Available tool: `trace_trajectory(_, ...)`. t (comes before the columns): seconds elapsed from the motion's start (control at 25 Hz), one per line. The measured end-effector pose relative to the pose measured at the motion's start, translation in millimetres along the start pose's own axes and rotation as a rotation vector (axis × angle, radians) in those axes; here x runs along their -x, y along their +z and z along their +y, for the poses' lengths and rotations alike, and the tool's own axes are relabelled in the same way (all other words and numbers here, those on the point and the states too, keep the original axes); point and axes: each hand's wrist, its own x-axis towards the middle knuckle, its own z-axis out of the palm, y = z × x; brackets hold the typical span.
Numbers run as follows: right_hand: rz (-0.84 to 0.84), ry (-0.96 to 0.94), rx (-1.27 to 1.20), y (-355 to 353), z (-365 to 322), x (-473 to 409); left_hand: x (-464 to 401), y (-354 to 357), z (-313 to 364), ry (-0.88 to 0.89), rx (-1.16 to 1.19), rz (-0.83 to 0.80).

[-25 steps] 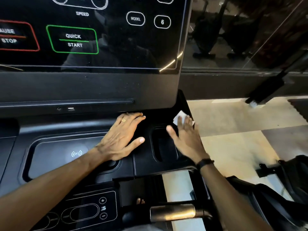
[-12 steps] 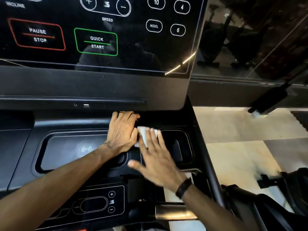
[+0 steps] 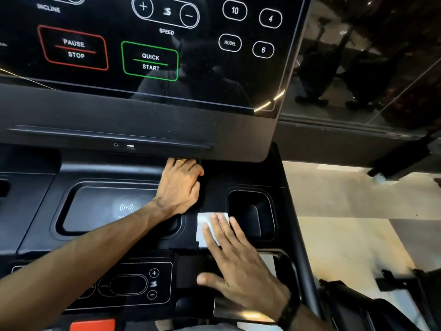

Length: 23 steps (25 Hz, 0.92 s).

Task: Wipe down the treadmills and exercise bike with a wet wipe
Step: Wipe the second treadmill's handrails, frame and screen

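Wet wipe (image 3: 207,229) lies flat on the black treadmill console (image 3: 43,211), on the strip between the wide phone tray (image 3: 95,211) and the cup holder (image 3: 253,211). The right hand (image 3: 236,263) presses it down with straight, spread fingers, thumb out to the side; nothing is curled round the wipe, so the grip is an open, flat press. Nearest the camera sit the small speed buttons (image 3: 152,283) and a metal handlebar sensor (image 3: 238,311), partly hidden under the wrist.

Further in, the left hand (image 3: 181,187) rests on the console with its fingertips tucked under the lower edge of the screen (image 3: 167,56); whether those fingers are bent round anything is hard to tell, though it looks like a plain bracing touch.

As a judgement, the job is at an early to middle point: the wipe is working this one console's tray area, while the screen above, the handlebars, any other treadmill and the exercise bike presumably remain to be done.

Beyond the console, to the right, is a pale floor (image 3: 346,235), and behind it a dark glass wall (image 3: 370,68) with dim shapes of gym machines.
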Motion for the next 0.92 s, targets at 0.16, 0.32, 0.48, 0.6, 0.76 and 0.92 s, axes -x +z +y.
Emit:
trace_trajectory(0.16,0.033,0.204,0.065,-3,25,-47,-2,-1,3,0.021,-0.022,-0.039)
trace_trajectory(0.32,0.03,0.292,-0.02,-3,27,-83,-1,0,2,0.021,-0.036,-0.044)
trace_trajectory(0.48,-0.021,-0.023,-0.012,4,-4,15,0,1,1,0.026,-0.019,-0.016)
trace_trajectory(0.6,-0.01,0.095,0.039,8,16,8,-2,2,2,0.081,-0.016,-0.005)
trace_trajectory(0.76,0.028,0.247,-0.045,7,10,-45,-2,4,1,0.11,-0.008,-0.003)
trace_trajectory(0.92,-0.001,0.083,-0.035,15,-7,12,-1,5,-1,0.111,0.003,0.006)
